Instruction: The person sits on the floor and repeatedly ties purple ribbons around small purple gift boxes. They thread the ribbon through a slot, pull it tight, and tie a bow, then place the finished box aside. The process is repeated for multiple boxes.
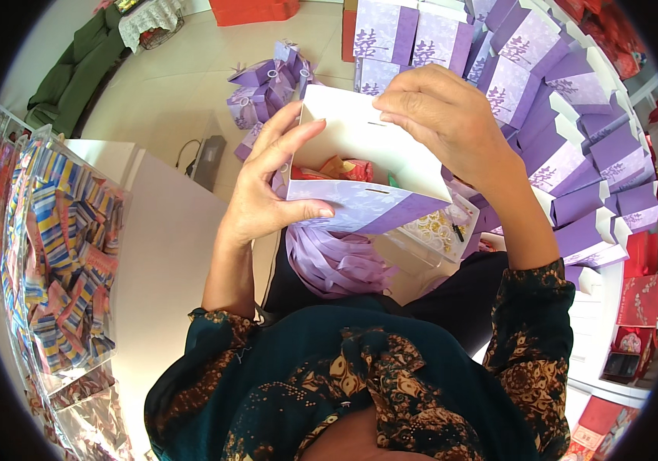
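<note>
An open-topped purple paper gift box [352, 201], white inside, is held up before me, with slots near its upper edges. My left hand [268, 178] grips its left side, thumb on the near printed panel and fingers over the rim. At the far panel's upper edge, my right hand [438, 109] pinches the paper between thumb and fingers. Red-wrapped sweets [355, 170] lie inside, beside a bit of something green. Below the box, a bundle of lilac ribbons [337, 262] rests at my lap. A clear tray [421, 250] to its right holds white rings and small gold pieces.
Many open purple boxes [553, 152] stand in rows at the right. Several closed, ribboned boxes [248, 109] sit on the floor ahead. At left, a clear bin [64, 369] of wrapped sweets adjoins a white counter [173, 230]. A green sofa [75, 80] stands farther back.
</note>
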`<state>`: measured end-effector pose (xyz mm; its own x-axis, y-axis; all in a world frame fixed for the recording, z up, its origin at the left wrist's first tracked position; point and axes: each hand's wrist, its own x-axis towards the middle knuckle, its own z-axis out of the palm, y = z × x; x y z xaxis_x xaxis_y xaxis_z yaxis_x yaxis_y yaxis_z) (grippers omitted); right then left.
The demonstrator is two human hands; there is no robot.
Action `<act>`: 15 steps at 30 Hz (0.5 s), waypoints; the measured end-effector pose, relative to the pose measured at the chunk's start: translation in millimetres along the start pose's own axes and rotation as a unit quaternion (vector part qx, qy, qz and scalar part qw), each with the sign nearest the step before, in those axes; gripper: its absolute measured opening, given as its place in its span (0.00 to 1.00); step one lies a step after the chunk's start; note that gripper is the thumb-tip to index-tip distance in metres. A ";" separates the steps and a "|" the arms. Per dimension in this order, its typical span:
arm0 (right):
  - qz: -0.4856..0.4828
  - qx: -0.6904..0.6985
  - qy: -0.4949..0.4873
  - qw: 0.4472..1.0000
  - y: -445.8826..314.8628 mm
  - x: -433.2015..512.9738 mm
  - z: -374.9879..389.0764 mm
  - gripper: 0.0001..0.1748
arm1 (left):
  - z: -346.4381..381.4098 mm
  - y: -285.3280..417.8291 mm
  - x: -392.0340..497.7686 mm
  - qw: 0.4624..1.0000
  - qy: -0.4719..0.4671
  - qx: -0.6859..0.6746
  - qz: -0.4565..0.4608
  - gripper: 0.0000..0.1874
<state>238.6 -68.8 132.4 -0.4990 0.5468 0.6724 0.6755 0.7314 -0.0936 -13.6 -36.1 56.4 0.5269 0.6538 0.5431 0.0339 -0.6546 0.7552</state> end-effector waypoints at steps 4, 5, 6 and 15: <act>-0.053 -0.021 0.023 0.998 2.8 5.4 7.7 0.07 | -0.2 2.1 -0.6 1.000 0.013 0.014 -0.002 0.50; -0.061 -0.011 0.032 0.998 3.2 5.8 8.0 0.07 | 0.2 2.4 -0.7 1.000 0.017 0.014 -0.008 0.50; -0.014 0.037 0.022 0.999 2.3 3.7 6.8 0.06 | 0.5 2.3 -0.9 1.000 0.018 0.011 -0.013 0.50; 0.170 0.502 -0.084 0.844 2.8 -84.2 -51.3 0.07 | -4.9 -11.7 -2.4 0.997 0.050 -0.049 0.042 0.52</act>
<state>310.4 -133.7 113.2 -0.4962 0.7825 0.3762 0.0373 0.4521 -0.8912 -19.5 -28.1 48.1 0.4365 0.6359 0.6365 -0.0934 -0.6716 0.7350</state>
